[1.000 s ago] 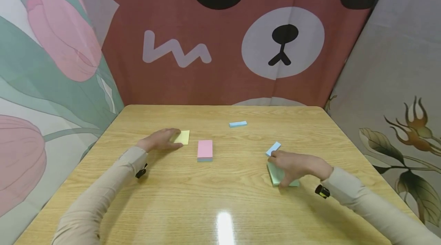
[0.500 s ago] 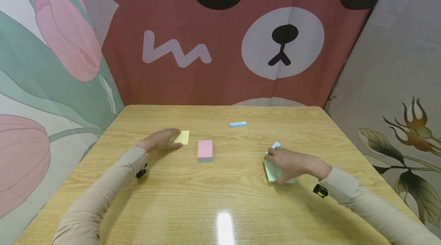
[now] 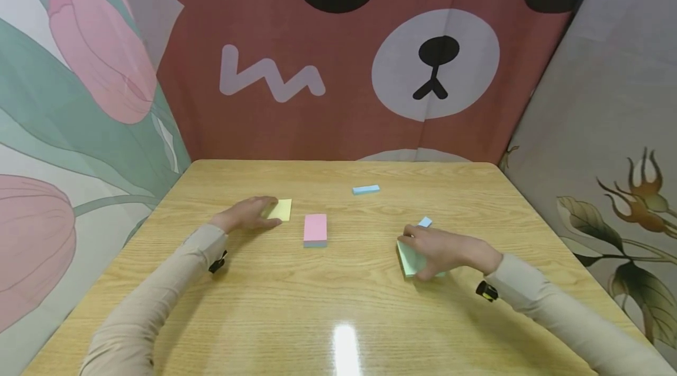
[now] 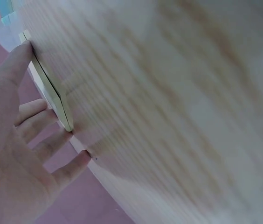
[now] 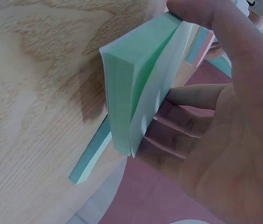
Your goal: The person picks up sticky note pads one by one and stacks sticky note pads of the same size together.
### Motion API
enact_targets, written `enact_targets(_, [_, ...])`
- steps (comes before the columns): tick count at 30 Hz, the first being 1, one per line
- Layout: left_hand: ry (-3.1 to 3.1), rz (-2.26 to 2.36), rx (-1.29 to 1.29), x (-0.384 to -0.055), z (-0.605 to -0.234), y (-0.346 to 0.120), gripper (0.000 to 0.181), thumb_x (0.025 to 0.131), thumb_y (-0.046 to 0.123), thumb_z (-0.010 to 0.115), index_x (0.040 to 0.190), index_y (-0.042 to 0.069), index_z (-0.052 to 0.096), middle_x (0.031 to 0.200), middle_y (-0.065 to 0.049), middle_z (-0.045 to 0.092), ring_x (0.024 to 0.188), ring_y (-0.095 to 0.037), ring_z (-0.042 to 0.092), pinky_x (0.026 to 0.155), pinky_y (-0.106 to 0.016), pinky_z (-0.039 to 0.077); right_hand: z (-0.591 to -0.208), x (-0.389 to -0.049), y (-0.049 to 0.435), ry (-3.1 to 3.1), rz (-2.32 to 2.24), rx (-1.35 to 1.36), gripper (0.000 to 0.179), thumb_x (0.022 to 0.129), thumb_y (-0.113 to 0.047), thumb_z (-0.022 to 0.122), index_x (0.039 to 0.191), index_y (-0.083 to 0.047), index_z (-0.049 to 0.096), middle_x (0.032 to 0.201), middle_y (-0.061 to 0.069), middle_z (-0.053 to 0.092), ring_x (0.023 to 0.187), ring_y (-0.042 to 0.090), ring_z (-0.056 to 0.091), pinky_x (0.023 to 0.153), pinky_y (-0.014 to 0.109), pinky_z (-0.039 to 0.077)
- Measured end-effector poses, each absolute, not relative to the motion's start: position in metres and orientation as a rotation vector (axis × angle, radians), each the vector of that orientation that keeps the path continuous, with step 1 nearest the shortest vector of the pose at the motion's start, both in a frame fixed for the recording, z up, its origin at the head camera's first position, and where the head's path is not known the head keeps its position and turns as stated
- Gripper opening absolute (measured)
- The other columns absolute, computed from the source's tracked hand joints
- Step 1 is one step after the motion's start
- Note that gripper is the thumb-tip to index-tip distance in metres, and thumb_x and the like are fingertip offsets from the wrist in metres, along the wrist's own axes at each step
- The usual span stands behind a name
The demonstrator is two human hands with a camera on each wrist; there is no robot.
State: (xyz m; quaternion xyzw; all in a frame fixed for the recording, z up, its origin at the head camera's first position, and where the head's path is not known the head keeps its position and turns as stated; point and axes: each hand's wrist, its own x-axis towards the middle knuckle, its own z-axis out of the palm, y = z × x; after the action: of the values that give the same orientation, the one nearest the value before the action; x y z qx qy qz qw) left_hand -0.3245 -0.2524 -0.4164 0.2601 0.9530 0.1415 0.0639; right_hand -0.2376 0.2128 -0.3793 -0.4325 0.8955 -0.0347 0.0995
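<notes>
On the left side of the table, my left hand [image 3: 246, 214] spans a thin yellow sticky note pad [image 3: 282, 210], thumb at one edge and fingers at another. In the left wrist view that pad [image 4: 57, 100] lies flat on the wood, with a dark gap line along its side. My right hand [image 3: 449, 251] grips a thick pale green sticky note pad [image 3: 408, 259] between thumb and fingers. The right wrist view shows its top sheets lifting slightly from the block [image 5: 120, 93]. Just beyond this hand, a small light blue block [image 3: 425, 222] is partly hidden by the fingers.
A pink pad [image 3: 315, 228] with a bluish lower layer sits between the hands. Farther back lies a narrow light blue block [image 3: 366, 190]. The wooden table [image 3: 349, 294] ends at a printed bear curtain [image 3: 338, 123].
My right hand has moved left and slightly away from me, carrying the green pad along, and now covers more of the small blue block. The left hand and yellow pad have stayed put.
</notes>
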Motion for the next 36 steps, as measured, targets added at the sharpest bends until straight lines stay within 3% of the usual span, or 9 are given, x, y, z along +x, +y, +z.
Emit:
enact_targets(10, [2.874, 0.431, 0.78, -0.326, -0.418, -0.254, 0.072, 0.098, 0.039, 0.062, 0.144, -0.01, 0.038, 0.146, -0.03, 0.041, 0.135, -0.046, 0.037, 0.112, -0.055, 0.027, -0.384, -0.24, 0.207, 2.686, -0.088, -1.329, 0.082, 0.078, -0.035, 0.082, 0.138, 0.009, 0.046, 0.119, 0.012, 0.053, 0.088, 0.014, 0.049, 0.068, 0.027, 0.046])
enact_targets(18, [2.881, 0.44, 0.792, -0.326, -0.42, -0.255, 0.072, 0.098, 0.039, 0.062, 0.144, -0.011, 0.039, 0.145, -0.031, 0.042, 0.135, -0.046, 0.038, 0.112, -0.056, 0.027, -0.382, -0.238, 0.2, 2.692, -0.023, -1.347, 0.08, 0.078, -0.033, 0.081, 0.14, 0.006, 0.048, 0.127, 0.017, 0.053, 0.102, 0.024, 0.055, 0.074, 0.031, 0.05])
enact_targets(26, [2.88, 0.438, 0.785, -0.326, -0.42, -0.255, 0.072, 0.097, 0.039, 0.062, 0.145, -0.009, 0.039, 0.146, -0.03, 0.041, 0.135, -0.046, 0.037, 0.112, -0.055, 0.027, -0.383, -0.241, 0.196, 2.7, 0.036, -1.365, 0.081, 0.08, -0.036, 0.08, 0.141, 0.006, 0.048, 0.13, 0.019, 0.053, 0.106, 0.028, 0.057, 0.076, 0.034, 0.052])
enact_targets(36, [2.883, 0.432, 0.797, -0.326, -0.421, -0.254, 0.072, 0.098, 0.039, 0.062, 0.145, -0.01, 0.039, 0.146, -0.03, 0.041, 0.135, -0.046, 0.038, 0.112, -0.055, 0.027, -0.385, -0.245, 0.193, 2.71, 0.008, -1.353, 0.081, 0.08, -0.034, 0.08, 0.141, 0.008, 0.046, 0.133, 0.023, 0.052, 0.117, 0.037, 0.055, 0.09, 0.044, 0.05])
